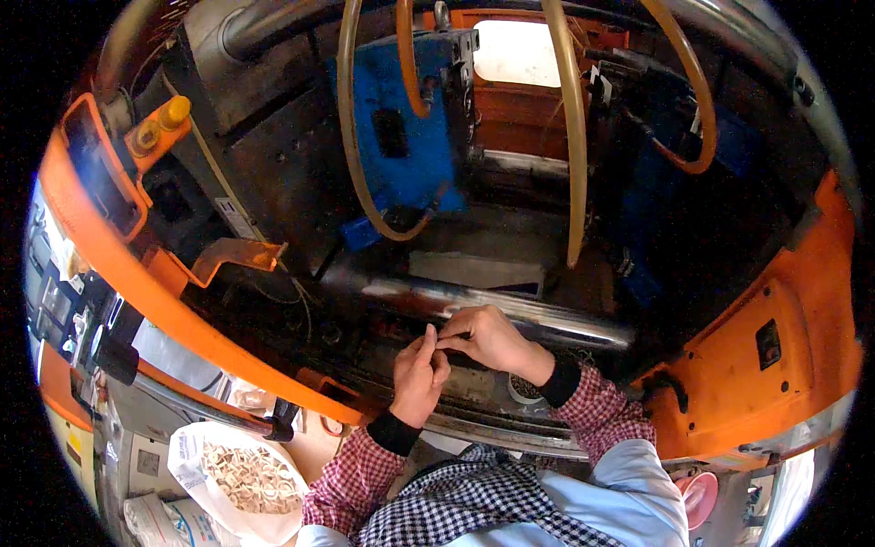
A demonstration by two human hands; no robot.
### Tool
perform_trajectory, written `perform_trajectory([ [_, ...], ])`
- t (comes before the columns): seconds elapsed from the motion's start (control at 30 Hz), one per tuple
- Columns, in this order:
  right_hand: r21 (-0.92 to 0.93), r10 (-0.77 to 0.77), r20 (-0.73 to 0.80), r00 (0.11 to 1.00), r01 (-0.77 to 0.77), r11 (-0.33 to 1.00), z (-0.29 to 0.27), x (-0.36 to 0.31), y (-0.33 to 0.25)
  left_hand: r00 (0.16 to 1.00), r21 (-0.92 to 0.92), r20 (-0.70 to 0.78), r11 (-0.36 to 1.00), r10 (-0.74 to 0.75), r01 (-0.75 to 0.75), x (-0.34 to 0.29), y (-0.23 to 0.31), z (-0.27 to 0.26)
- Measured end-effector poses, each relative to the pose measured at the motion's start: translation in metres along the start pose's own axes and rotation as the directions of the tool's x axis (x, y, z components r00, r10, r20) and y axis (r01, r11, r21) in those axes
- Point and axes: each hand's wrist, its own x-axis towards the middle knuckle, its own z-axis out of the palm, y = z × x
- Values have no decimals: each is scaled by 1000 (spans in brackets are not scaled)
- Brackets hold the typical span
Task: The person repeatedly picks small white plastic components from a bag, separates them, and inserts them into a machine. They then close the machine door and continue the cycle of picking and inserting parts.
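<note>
Head view: the left hand [415,376] and right hand [485,337] are up close together, fingers bent and fingertips meeting. Looks like a pinch, but I can't tell whether there's a tiny piece in there, so no idea if that bit's finished. They're just in front of a shiny steel bar [565,321]. Further out, lower left, beige pieces [251,479] are heaped in a white bag [187,460]. If those are finished ones, I'd guess plenty's done; what's left doesn't show. Deeper in, there's a blue block [415,164].
</note>
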Motion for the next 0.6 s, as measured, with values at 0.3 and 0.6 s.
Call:
perform_trajectory([
  [0.3, -92, 91, -825, 558, -290, 953, -46, 118, 132, 989, -60, -123, 995, -86, 79, -24, -5, -9],
  [0.6, 132, 290, -883, 369, -398, 908, -69, 214, 214, 976, -38, -139, 985, -170, 166, -54, -12, -23],
])
